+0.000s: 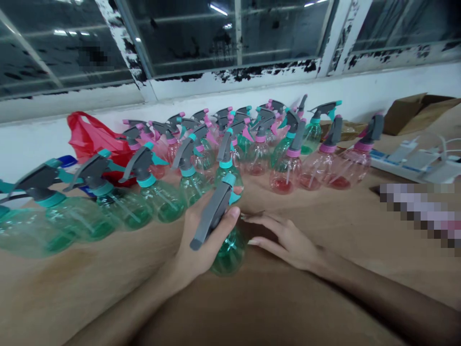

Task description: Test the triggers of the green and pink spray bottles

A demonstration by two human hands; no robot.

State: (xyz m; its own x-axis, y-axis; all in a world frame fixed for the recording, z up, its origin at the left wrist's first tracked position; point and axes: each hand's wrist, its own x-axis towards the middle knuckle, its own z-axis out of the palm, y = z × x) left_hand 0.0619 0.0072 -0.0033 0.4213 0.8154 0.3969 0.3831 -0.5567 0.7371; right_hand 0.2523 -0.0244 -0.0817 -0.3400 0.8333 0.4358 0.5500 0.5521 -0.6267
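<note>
My left hand is closed around the neck of a green spray bottle with a grey and teal trigger head. That bottle stands near the front of the table, its head tilted toward me. My right hand is just to the right of it, fingers stretched out toward the bottle and holding nothing; whether the fingertips touch it I cannot tell. Green spray bottles form a row to the left. Pink spray bottles stand beyond my right hand, with several more pink and green ones crowded behind.
A red plastic bag lies at the back left by the wall. An open cardboard box sits at the back right. White power strips with cables lie at the right. Windows run above the brown tabletop.
</note>
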